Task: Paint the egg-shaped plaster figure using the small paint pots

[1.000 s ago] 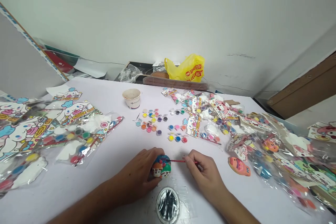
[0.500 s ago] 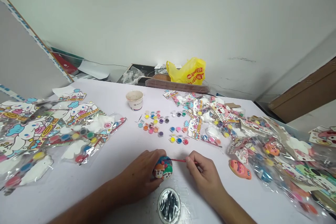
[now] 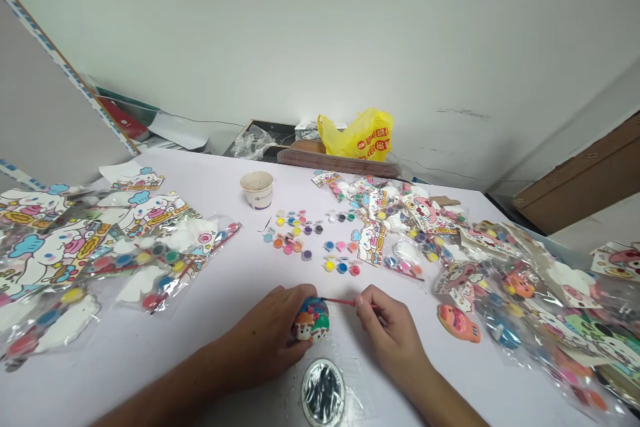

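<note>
The left hand (image 3: 270,337) is curled around a small painted figurine (image 3: 311,319), pressing it against the white table (image 3: 210,320) near its front edge. The right hand (image 3: 387,333) pinches a thin red paintbrush (image 3: 345,302), whose tip meets the figurine's top (blue, with red dabs). Just in front of both hands lies a round foil-lined lid (image 3: 323,392). Farther back, loose paint pots (image 3: 295,237) are scattered beside a paper cup (image 3: 257,189). An orange painted piece (image 3: 457,322) lies right of the brush hand, near heaps of bagged kits (image 3: 525,287).
</note>
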Action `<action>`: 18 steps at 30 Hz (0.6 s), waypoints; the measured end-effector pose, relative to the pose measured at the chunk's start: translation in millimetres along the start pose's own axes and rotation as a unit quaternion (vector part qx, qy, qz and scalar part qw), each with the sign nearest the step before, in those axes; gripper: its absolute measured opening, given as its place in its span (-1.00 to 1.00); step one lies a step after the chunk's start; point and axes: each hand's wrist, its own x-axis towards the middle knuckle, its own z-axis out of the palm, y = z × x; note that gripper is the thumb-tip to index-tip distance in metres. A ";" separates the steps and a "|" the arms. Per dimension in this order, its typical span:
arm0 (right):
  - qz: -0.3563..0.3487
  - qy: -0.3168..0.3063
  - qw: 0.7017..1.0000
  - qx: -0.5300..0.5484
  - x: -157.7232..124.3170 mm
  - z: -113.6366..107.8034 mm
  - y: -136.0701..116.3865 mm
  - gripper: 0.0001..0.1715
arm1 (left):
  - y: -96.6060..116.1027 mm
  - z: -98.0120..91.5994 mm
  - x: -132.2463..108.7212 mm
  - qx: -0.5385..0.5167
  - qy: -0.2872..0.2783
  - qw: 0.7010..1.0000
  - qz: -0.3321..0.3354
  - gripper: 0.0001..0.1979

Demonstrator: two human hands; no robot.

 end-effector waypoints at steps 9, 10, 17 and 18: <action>0.000 -0.013 1.000 0.003 -0.5 -0.7 -1.5 -0.52 | -6.5 4.8 0.1 -0.002 0.010 1.000 0.015 -0.46; -0.001 -0.019 1.000 0.001 -0.8 -0.4 -1.6 -0.53 | -6.4 4.8 -0.2 -0.002 0.010 1.000 0.014 -0.46; 0.000 -0.013 1.000 -0.002 -2.8 1.3 -0.2 -0.53 | -1.5 1.5 -0.6 -0.001 0.000 1.000 0.006 -0.48; 0.000 -0.016 1.000 -0.004 -2.8 1.4 -0.1 -0.53 | -1.2 1.3 -0.5 -0.002 -0.001 1.000 0.004 -0.49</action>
